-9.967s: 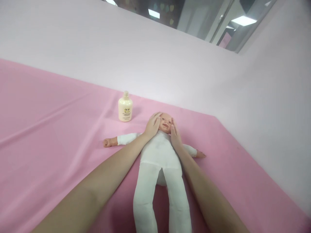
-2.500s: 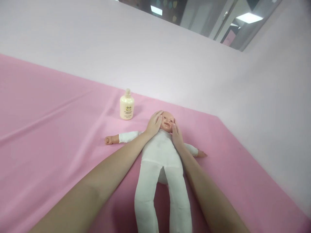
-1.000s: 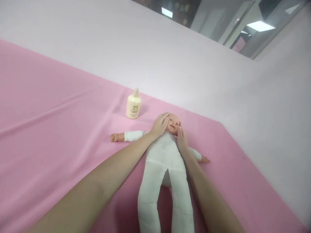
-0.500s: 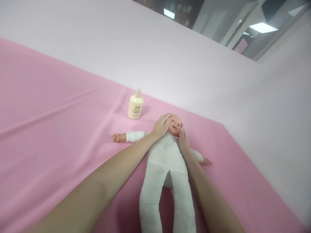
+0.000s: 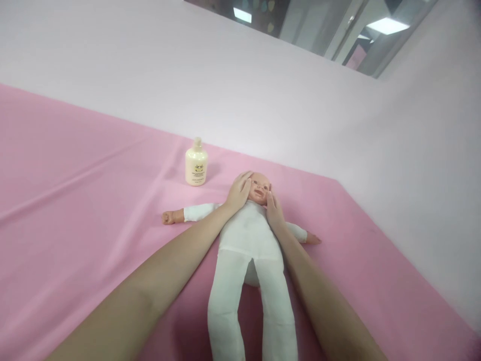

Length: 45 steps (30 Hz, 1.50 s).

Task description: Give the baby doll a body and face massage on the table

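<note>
A baby doll [image 5: 248, 240] in a white suit lies on its back on the pink cloth, arms spread, legs toward me. My left hand [image 5: 238, 192] lies flat against the left side of the doll's head [image 5: 258, 188], fingers reaching over the crown. My right hand [image 5: 274, 210] presses on the other cheek, fingers together. Both hands cup the face between them. Neither hand grips anything.
A cream lotion bottle [image 5: 196, 165] stands upright on the pink cloth [image 5: 75, 200], just left of and behind the doll's head. A pale wall [image 5: 240, 95] rises behind and on the right. A dark window [image 5: 319, 25] shows ceiling lights above.
My hands have stayed on the doll's face with only slight shifts of the fingers on its cheeks. The view has swung a little, so everything sits further left than half a second ago.
</note>
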Each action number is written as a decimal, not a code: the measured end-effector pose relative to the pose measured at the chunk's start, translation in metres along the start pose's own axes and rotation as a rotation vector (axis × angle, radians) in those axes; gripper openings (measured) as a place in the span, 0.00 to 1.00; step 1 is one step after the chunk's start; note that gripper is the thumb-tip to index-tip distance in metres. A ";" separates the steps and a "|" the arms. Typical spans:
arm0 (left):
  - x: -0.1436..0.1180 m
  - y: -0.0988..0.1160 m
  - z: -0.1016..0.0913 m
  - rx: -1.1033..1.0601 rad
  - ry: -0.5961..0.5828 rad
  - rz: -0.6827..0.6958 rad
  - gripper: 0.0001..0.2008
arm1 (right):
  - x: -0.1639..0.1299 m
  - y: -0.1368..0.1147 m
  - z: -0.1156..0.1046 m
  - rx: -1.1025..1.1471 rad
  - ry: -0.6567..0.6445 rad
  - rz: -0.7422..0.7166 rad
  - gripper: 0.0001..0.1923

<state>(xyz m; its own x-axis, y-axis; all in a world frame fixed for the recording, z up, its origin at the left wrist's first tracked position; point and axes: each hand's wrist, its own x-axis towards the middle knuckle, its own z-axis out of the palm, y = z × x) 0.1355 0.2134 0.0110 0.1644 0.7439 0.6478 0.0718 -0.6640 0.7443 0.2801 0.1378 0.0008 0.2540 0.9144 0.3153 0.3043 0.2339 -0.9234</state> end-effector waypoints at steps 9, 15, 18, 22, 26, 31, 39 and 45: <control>0.000 -0.009 -0.003 -0.002 -0.005 0.001 0.22 | 0.001 -0.004 0.008 0.004 0.051 0.031 0.36; 0.000 -0.011 -0.004 0.006 0.009 -0.009 0.23 | 0.003 0.003 0.010 0.002 0.073 -0.018 0.36; 0.000 -0.012 -0.005 0.020 -0.003 -0.008 0.24 | 0.003 0.006 0.011 0.011 0.074 0.006 0.36; 0.000 -0.012 -0.005 0.022 -0.006 -0.007 0.24 | 0.003 0.005 0.010 -0.005 0.069 0.008 0.36; 0.000 -0.011 -0.005 0.010 0.002 0.003 0.24 | 0.001 0.002 0.009 -0.019 0.070 0.010 0.36; 0.000 -0.009 -0.005 0.017 -0.004 -0.005 0.23 | 0.001 0.001 0.010 -0.002 0.067 0.010 0.35; 0.000 -0.008 -0.007 0.026 -0.012 0.003 0.24 | 0.001 -0.001 0.009 0.026 0.037 0.029 0.36; 0.000 -0.009 -0.007 0.025 -0.015 0.004 0.24 | 0.001 0.000 0.010 0.015 0.048 0.030 0.37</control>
<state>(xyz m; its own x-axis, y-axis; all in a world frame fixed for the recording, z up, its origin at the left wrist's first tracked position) 0.1283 0.2196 0.0057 0.1790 0.7402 0.6482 0.0955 -0.6688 0.7373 0.2715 0.1419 -0.0006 0.3065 0.9042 0.2976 0.2827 0.2121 -0.9355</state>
